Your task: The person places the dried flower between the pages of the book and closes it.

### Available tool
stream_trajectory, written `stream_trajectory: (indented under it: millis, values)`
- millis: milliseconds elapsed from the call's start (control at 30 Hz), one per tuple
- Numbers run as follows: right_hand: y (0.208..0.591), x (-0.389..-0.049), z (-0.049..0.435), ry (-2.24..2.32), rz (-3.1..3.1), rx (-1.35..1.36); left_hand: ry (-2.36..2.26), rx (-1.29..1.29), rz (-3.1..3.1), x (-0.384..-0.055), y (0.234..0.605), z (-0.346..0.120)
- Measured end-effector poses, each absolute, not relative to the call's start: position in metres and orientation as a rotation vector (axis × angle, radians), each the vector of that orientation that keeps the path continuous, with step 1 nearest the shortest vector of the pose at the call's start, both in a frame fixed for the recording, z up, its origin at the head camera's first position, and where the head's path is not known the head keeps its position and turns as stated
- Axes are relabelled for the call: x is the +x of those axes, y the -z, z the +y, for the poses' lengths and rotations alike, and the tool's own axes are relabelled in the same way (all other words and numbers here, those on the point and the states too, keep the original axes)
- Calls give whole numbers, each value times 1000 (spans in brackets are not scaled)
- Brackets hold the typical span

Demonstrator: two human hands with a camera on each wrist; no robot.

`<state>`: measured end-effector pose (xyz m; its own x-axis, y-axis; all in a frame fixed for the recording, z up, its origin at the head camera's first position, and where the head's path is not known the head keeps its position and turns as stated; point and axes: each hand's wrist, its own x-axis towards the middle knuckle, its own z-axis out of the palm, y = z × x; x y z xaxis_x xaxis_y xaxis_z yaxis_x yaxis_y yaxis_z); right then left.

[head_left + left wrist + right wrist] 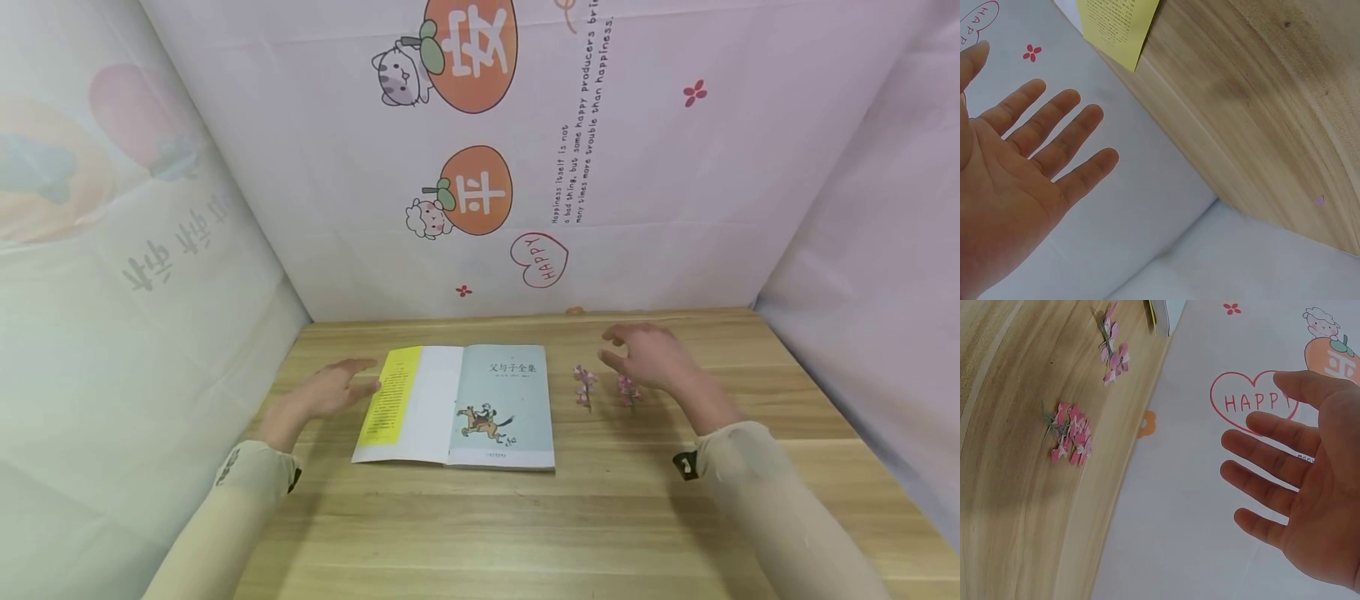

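An open book (pixel 501 400) lies on the wooden table, its pale blue title page on the right and a yellow flap (pixel 390 396) on the left. Beside that flap hovers my left hand (pixel 335 390), fingers spread and holding nothing; the left wrist view shows its bare palm (pixel 1016 169). Two small sprigs of pink flowers lie to the right of the book: one sprig (pixel 584 385) near the page, another sprig (pixel 1071 432) partly under my right hand in the head view. My right hand (pixel 647 357) is above them, fingers loosely extended, with nothing in it.
The wooden table (pixel 480 525) is bounded by a printed white cloth (pixel 637 250) at the back and by plain cloth at both sides. A tiny purple scrap (pixel 1319 200) lies on the table in the left wrist view.
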<state>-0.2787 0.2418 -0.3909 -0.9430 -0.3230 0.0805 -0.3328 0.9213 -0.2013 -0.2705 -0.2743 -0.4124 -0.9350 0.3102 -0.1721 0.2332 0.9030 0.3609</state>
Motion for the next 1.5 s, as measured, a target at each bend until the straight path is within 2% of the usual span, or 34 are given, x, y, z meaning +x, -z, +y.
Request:
stream_trajectory:
  millis: [1100,1500]
  values:
    - [400,-279,241,-345,-3008,543,-466,562,2834,-267,424,-281]
    - [400,-277,242,-369,-3026,544,-480,478,2808,-265,425,-280]
